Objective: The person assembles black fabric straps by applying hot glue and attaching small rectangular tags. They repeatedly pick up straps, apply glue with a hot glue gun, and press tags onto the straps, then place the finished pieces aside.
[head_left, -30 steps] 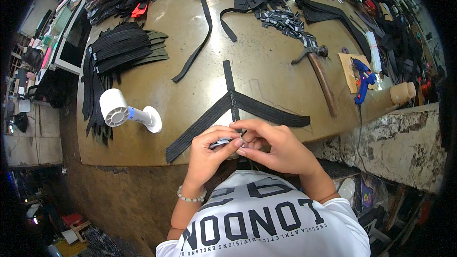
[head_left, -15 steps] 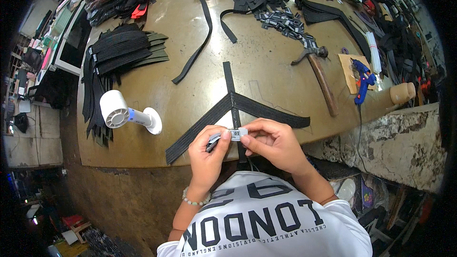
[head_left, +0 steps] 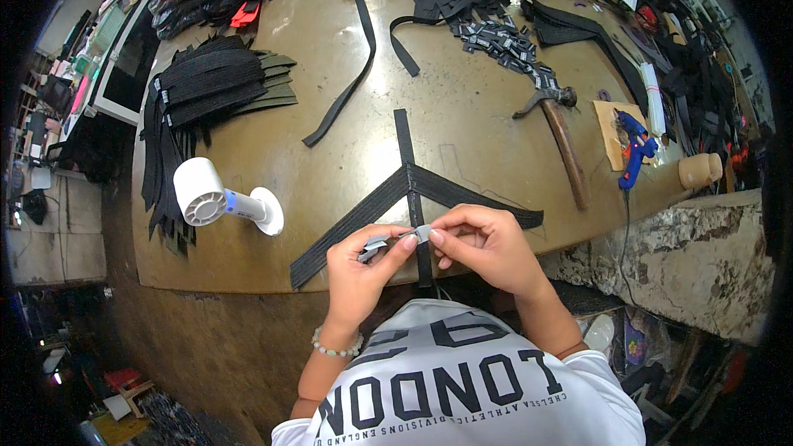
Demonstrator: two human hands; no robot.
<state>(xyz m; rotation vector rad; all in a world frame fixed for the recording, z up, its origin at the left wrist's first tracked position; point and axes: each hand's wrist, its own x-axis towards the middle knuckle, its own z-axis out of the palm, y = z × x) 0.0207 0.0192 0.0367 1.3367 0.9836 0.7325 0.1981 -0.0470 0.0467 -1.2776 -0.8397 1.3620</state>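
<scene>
Left hand (head_left: 363,268) and right hand (head_left: 489,252) nearly meet, fingers bent, both pinching one grey label (head_left: 424,233) above the table (head_left: 322,186); its long axis cannot be told. Left also holds loose labels (head_left: 373,245), count unclear. Forearms (head_left: 548,318) angle inward. Beneath: one black strap piece (head_left: 355,225), centre strip (head_left: 403,136) running away from the person, two side bands (head_left: 477,195) slanting back. Farther: one fan (head_left: 198,192), one hammer (head_left: 565,149), one glue gun (head_left: 634,149).

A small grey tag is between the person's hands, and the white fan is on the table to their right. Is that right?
Not quite: the head view shows the white fan on the table to their left. The small grey tag is indeed between the left hand and right hand.
</scene>
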